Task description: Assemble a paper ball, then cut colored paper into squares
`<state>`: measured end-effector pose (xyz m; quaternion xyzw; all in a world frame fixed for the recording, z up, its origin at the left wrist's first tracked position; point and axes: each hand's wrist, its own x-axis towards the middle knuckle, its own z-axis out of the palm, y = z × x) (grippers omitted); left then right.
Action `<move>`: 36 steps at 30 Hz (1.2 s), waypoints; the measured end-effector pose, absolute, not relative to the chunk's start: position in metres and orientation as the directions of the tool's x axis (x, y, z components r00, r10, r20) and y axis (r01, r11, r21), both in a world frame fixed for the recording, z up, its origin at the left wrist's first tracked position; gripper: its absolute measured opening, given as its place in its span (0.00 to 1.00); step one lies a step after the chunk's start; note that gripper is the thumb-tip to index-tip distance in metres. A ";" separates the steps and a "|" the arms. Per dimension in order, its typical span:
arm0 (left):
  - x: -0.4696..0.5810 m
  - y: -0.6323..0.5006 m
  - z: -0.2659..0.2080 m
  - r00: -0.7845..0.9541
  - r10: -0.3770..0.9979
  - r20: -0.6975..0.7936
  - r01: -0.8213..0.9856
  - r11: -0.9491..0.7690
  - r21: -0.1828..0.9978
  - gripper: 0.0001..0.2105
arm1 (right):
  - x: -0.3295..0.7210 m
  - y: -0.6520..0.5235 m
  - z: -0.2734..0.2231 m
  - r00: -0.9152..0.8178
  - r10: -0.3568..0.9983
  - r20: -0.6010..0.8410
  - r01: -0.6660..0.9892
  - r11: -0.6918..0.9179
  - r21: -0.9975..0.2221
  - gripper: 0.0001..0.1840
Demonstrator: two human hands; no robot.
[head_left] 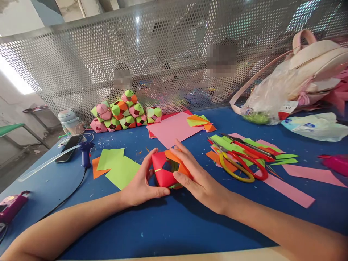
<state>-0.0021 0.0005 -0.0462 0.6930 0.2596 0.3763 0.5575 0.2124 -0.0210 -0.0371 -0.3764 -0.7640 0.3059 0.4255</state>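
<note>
Between both my hands, just above the blue table, is a folded paper ball (164, 173) in red, orange and green, with a dark opening facing me. My left hand (144, 181) grips its left side, thumb below and fingers behind. On the other side my right hand (197, 177) presses against the orange panels, its fingers over the top and thumb at the front. Light green paper sheets (123, 170) and an orange piece (100, 168) lie left of my hands. Right of them are scissors (239, 166) with yellow and red handles, among paper strips.
Finished paper balls (119, 114) are stacked at the back left, near a pink sheet (174, 128). A blue glue gun (86, 154), its cord and a phone (67, 148) lie left. A perforated metal screen (168, 54) borders the table; a bag (315, 61) stands back right.
</note>
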 end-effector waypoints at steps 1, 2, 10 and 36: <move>-0.002 0.000 -0.046 0.581 0.778 0.240 -0.052 -0.259 0.964 0.50 | 0.211 -0.022 -0.037 -0.339 0.840 0.424 0.283 0.521 -0.805 0.31; -0.002 -0.001 -0.047 0.578 0.776 0.252 -0.045 -0.277 0.960 0.50 | 0.210 -0.024 -0.038 -0.318 0.847 0.427 0.249 0.509 -0.824 0.29; 0.000 -0.005 -0.048 0.564 0.769 0.301 -0.032 -0.344 0.939 0.49 | 0.204 -0.026 -0.045 -0.223 0.886 0.407 0.135 0.442 -0.887 0.27; 0.005 0.018 -0.053 0.413 0.902 0.122 -0.214 -0.034 0.976 0.41 | 0.233 0.009 -0.046 -0.335 0.851 0.404 0.224 0.488 -0.843 0.33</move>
